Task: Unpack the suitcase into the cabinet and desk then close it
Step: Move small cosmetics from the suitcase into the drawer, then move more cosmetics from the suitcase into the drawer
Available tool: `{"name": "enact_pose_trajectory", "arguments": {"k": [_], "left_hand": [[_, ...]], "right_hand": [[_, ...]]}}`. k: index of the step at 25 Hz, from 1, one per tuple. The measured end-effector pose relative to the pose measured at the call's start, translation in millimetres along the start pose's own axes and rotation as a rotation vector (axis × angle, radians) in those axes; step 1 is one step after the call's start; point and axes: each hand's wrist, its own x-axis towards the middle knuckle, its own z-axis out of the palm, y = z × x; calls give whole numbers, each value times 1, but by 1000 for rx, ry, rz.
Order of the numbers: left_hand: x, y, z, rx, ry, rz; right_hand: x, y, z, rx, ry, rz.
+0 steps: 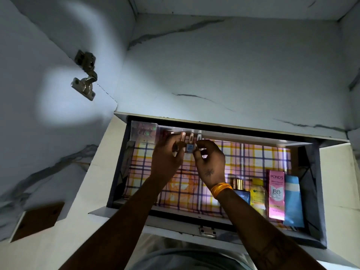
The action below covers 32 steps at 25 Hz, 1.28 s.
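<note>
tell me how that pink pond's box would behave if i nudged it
The pink Pond's box looks tall and narrow and stands on end, so a push near its top would probably tip it. It seems to be thin carton, likely light. The blue pouch beside it might catch a fall to that side.

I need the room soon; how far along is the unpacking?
Done: a gold-capped blue bottle, yellow Garnier bottle, pink Pond's box and blue pouch sit in the checked-lined drawer. In hand: left hand and right hand place small bottles at its back. Left: unclear; the suitcase is out of view.
</note>
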Motion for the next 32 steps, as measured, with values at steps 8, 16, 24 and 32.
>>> {"name": "enact_pose_trajectory", "arguments": {"k": [8, 16, 24, 32], "left_hand": [[-36, 48, -95, -765, 341, -354], [-158, 59, -205, -851, 729, -367], [-411, 55, -281, -719, 1151, -388], [-690, 74, -279, -687, 1681, -629]], "right_hand": [[6, -125, -6, 445, -278, -58], [-86, -230, 20, 555, -600, -177], [-300, -299, 54, 515, -1022, -331], [-560, -320, 82, 414, -1555, -444]]}}
